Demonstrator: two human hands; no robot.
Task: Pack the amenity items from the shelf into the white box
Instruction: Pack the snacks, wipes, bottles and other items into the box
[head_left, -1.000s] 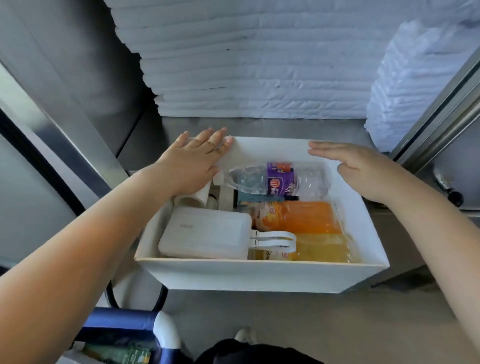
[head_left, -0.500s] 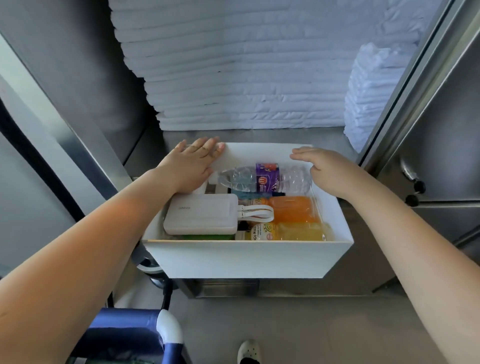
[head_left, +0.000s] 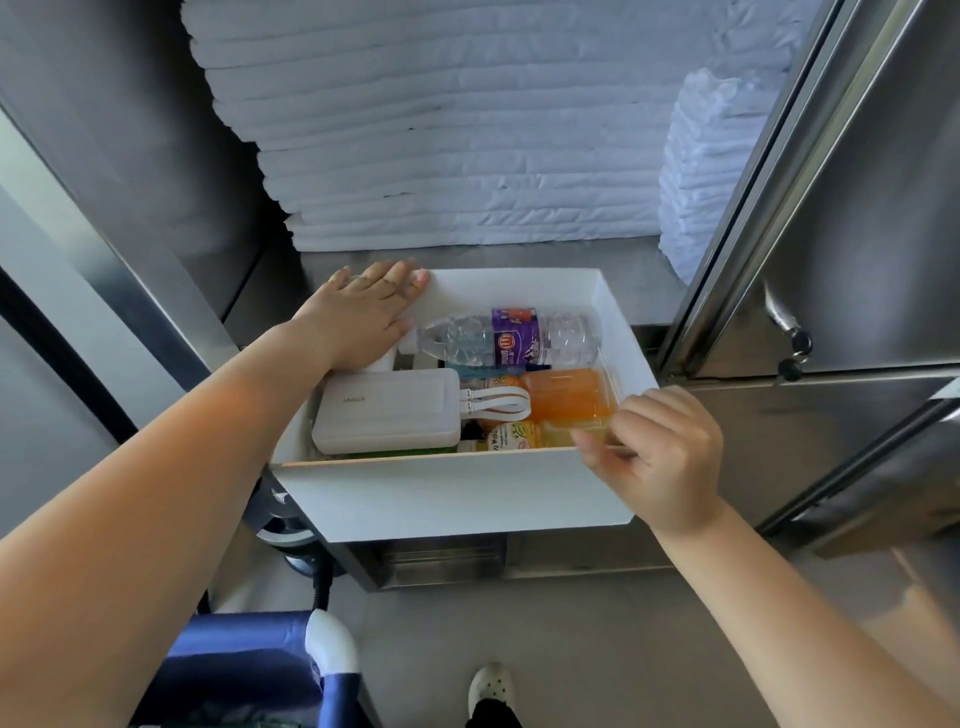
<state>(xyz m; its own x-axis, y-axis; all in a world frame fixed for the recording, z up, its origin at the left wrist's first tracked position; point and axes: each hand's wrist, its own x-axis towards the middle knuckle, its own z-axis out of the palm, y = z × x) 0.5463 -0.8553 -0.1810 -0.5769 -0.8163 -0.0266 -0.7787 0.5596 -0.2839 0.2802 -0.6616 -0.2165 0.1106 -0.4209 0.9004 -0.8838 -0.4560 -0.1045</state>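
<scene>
A steel shelf (head_left: 639, 260) carries a tall stack of folded white linens (head_left: 467, 156) along its back edge and a smaller white pile (head_left: 696, 182) in its back right corner. A white box (head_left: 457, 499) sits at its front edge.

Stacked white linens (head_left: 447, 156), steel door (head_left: 872, 218)

The white power bank (head_left: 387, 413) reads "ANKER"; the purple label on the water bottle (head_left: 563, 340) is too blurred to read.
</scene>
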